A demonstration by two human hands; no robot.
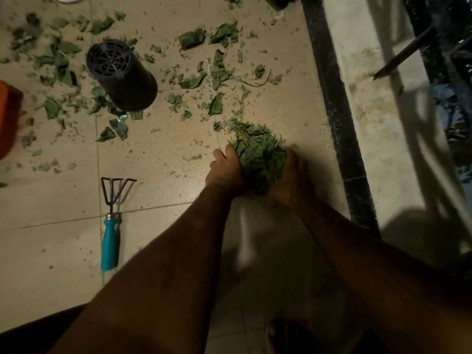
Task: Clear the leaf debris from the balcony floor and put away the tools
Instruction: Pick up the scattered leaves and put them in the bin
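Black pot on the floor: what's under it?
The black pot shows its holed base, mouth turned away. Leaf scraps poke out at its lower edge on the tiled floor. Whatever lies beneath or inside it is covered by its wall.

Green leaves (258,157) lie scattered and heaped; teal-handled rake (111,226) lies flat.

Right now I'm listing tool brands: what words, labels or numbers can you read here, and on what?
No text can be read anywhere.
On the rake: no mark shows on its teal handle.
On the pot: no label shows.
On the orange thing, left edge: blurred, nothing readable.
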